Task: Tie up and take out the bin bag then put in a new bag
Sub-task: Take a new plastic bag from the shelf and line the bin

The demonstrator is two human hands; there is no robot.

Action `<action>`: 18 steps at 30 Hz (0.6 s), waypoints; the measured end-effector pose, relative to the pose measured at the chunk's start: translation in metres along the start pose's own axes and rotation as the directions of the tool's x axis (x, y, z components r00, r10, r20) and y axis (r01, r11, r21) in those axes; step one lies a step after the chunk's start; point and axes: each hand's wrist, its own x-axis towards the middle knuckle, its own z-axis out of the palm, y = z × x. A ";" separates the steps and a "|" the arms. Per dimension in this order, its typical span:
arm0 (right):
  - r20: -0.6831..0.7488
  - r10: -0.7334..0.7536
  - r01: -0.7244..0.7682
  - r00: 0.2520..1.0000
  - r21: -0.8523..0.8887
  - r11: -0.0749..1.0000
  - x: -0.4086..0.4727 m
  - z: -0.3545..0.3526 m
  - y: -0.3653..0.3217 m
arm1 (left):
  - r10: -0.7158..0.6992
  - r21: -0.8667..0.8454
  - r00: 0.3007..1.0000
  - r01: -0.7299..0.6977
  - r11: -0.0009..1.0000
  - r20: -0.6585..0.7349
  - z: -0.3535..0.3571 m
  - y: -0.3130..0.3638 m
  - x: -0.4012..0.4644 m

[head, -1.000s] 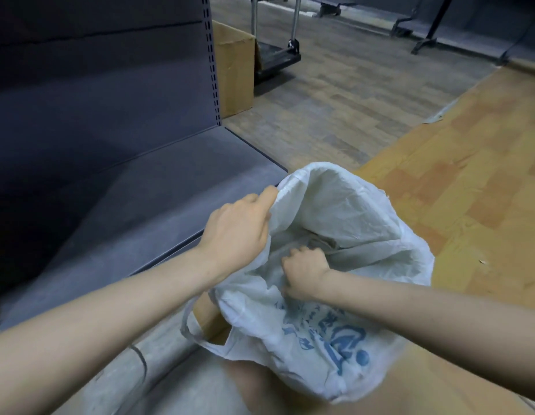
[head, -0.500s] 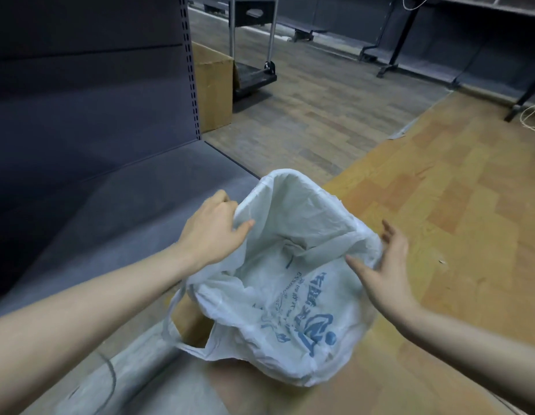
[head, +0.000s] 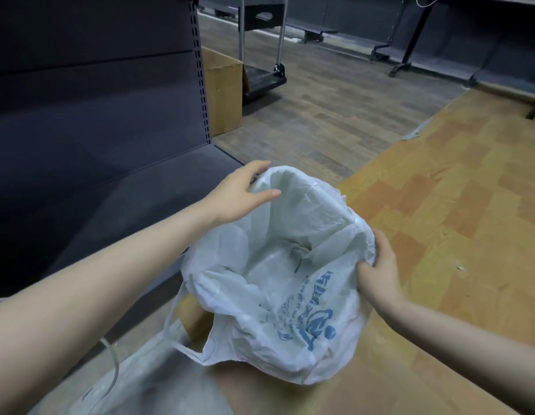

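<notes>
Item: new bag (head: pixel 278 265), white, blue print, draped open over the bin on the floor (head: pixel 439 205). Left hand (head: pixel 239 196) grip pinched the far rim; right hand (head: pixel 380 265) grip clutched the near rim. Step judged: lining. Next: stretch the rim down all round.

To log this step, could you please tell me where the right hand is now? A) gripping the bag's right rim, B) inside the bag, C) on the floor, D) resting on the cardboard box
A: the right hand curls over the right rim of the white bag.
</notes>
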 end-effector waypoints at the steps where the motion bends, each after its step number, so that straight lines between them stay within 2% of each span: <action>1: 0.000 -0.001 0.001 1.000 -0.007 1.000 0.001 0.001 -0.001 | 0.018 0.035 1.000 -0.019 0.999 0.005 0.003 0.000 0.005; 3: 0.001 0.006 -0.006 1.000 -0.015 1.000 0.004 0.001 -0.002 | 0.012 0.118 1.000 -0.011 0.993 -0.009 0.008 -0.004 0.013; 5: 0.010 0.016 -0.016 1.000 -0.034 0.999 0.008 0.000 -0.002 | -0.051 0.125 0.998 0.047 0.991 0.023 0.008 -0.008 0.019; 11: 0.026 0.024 -0.021 0.999 -0.100 0.995 0.010 0.003 -0.007 | -0.291 -0.045 0.932 0.307 0.951 0.217 -0.003 -0.014 0.020; 12: 0.027 0.019 -0.016 0.999 -0.107 0.994 0.010 0.003 -0.008 | -0.332 -0.012 0.922 0.341 0.940 0.201 -0.003 -0.016 0.016; 14: 0.031 0.013 -0.010 0.999 -0.118 0.993 0.011 0.003 -0.009 | -0.353 0.187 0.935 0.339 0.922 0.046 0.000 -0.024 0.004; 15: 0.035 0.010 -0.006 0.999 -0.118 0.993 0.011 0.003 -0.009 | -0.271 0.340 0.959 0.284 0.897 -0.087 0.003 -0.030 -0.002; 16: 0.034 0.011 -0.007 0.999 -0.117 0.993 0.011 0.003 -0.008 | -0.076 0.507 0.976 0.171 0.845 -0.202 0.005 -0.034 -0.010; 17: 0.030 0.017 -0.014 0.999 -0.116 0.993 0.012 0.003 -0.008 | 0.204 0.641 0.955 -0.020 0.767 -0.214 0.008 -0.036 -0.019; 18: 0.023 0.029 -0.026 0.999 -0.113 0.993 0.014 0.003 -0.006 | 0.467 0.711 0.873 -0.240 0.661 -0.140 0.013 -0.035 -0.030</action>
